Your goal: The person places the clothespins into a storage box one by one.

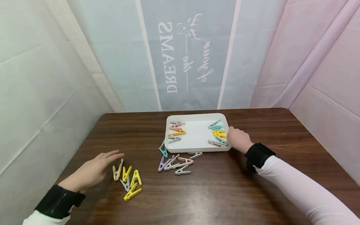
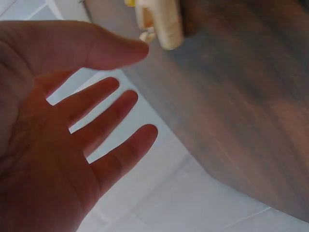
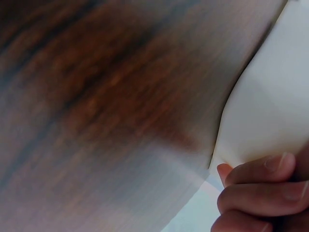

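Left hand [image 1: 94, 170]: released, holding nothing; raised over the counter [image 1: 225, 193] at its left side, fingers extended and slightly spread, thumb apart from them. Forearm enters from lower left; black wristband [image 1: 57, 201], white cuff [image 1: 46, 219].

Nearest item: beige clothespin [image 1: 116, 175], just beyond the fingertips, apart from them. Same cluster: three yellow clothespins [image 1: 132, 192], one grey clothespin [image 1: 127, 183].

Right hand [image 1: 239, 139]: fingers bent toward the palm, set against the right side of the tray [image 1: 197, 131]; whether it grips the edge cannot be told. Arm reaches diagonally from lower right, nearly straight; black wristband [image 1: 258, 156], white sleeve [image 1: 298, 190].

Tray: white, shallow, at the counter's far side. Contents: clothespins along both short sides, including orange [image 1: 177, 132] at left, yellow [image 1: 219, 134] at right.

Before the tray's near left corner: loose group on the counter, among them teal [image 1: 164, 152] and purple [image 1: 163, 163] clothespins, with several greyish ones.
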`<state>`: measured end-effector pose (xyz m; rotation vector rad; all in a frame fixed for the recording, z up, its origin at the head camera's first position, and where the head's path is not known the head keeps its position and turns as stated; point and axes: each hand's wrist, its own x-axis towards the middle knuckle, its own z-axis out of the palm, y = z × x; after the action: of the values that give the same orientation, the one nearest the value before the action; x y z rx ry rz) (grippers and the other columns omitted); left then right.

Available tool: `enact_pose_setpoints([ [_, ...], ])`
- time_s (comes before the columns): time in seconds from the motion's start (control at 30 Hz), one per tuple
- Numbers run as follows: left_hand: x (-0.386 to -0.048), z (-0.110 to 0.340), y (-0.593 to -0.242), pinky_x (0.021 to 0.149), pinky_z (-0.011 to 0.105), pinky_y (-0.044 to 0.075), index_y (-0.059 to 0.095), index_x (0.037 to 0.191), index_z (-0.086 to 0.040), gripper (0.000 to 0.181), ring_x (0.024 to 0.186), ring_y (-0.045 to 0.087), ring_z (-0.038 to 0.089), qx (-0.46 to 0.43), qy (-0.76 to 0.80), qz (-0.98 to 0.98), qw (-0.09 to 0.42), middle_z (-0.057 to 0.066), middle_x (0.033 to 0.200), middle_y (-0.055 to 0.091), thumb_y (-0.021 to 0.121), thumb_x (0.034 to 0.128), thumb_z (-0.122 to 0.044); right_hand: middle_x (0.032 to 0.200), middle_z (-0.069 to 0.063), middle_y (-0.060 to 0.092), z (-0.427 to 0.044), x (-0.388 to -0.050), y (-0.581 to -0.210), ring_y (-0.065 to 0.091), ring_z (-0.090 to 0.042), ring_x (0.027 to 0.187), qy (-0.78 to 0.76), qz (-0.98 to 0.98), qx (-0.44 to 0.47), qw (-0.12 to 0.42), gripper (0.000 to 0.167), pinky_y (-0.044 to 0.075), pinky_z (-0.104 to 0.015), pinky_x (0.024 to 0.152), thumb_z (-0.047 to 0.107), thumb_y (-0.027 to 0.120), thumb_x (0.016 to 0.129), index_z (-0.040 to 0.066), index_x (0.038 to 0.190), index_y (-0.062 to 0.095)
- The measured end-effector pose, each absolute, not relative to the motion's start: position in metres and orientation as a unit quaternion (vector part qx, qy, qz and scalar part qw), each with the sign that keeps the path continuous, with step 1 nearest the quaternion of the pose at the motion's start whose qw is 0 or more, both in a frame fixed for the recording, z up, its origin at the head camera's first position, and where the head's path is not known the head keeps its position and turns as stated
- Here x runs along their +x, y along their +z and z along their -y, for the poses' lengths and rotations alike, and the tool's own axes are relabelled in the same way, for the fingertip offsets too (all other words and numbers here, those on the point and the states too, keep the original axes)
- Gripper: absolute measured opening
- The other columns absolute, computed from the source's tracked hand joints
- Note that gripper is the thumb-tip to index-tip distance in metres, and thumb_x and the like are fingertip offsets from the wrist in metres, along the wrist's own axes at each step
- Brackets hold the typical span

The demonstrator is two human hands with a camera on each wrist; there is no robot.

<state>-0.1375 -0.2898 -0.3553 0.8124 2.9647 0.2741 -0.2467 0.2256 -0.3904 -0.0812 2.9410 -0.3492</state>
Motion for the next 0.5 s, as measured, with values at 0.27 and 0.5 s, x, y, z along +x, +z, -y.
enact_pose_setpoints([
  [0.27, -0.140, 0.289, -0.368, 0.066, 0.039, 0.048, 0.050, 0.139, -0.003, 0.077, 0.116, 0.054, 0.038, 0.286, 0.019, -0.958, 0.018, 0.020, 0.135, 0.052, 0.059, 0.0661, 0.021, 0.088, -0.020, 0.059, -0.226, -0.248, -0.392, 0.055, -0.029, 0.069, -0.117, -0.988, -0.028, 0.093, 0.033, 0.046, -0.040, 0.057, 0.011, 0.047, 0.100, -0.015, 0.119, 0.046],
  [0.5, -0.143, 0.286, -0.377, 0.077, 0.048, 0.051, 0.059, 0.129, -0.005, 0.057, 0.115, 0.055, 0.037, 0.303, 0.001, -0.952, 0.039, 0.018, 0.129, 0.056, 0.059, 0.0771, 0.019, 0.088, -0.021, 0.059, -0.226, -0.248, -0.392, 0.055, -0.029, 0.069, -0.114, -0.989, -0.021, 0.091, 0.033, 0.047, -0.042, 0.058, 0.011, 0.047, 0.100, -0.016, 0.119, 0.046],
])
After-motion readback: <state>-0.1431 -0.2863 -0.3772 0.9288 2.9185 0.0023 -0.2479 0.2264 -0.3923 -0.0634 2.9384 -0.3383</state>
